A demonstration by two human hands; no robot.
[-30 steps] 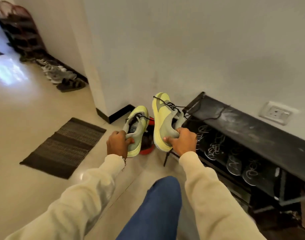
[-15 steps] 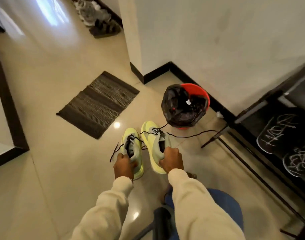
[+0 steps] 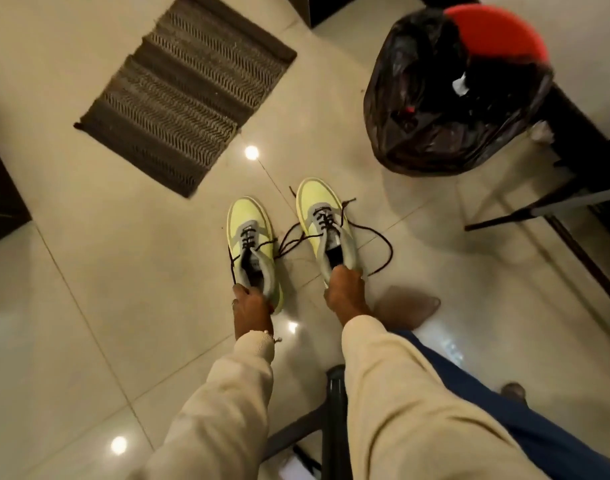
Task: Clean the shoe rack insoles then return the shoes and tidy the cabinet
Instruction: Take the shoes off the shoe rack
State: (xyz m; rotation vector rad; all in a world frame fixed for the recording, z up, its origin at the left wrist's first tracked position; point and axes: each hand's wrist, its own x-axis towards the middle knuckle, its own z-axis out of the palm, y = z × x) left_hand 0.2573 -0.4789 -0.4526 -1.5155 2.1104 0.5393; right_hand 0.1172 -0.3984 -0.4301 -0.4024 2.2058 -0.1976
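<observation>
Yellow-green sneakers (image 3: 251, 244) in both hands (image 3: 251, 306)

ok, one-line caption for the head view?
Both hands, left and right, grip yellow sneakers by the heels, low over the tiled floor.

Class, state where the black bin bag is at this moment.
In the head view the black bin bag sits on the floor at upper right, beyond the right shoe, with the doormat to its left.

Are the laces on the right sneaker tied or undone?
Undone. The right sneaker's black laces trail loose across the floor tiles, with no knot or bow, while the right hand grips its heel.
</observation>
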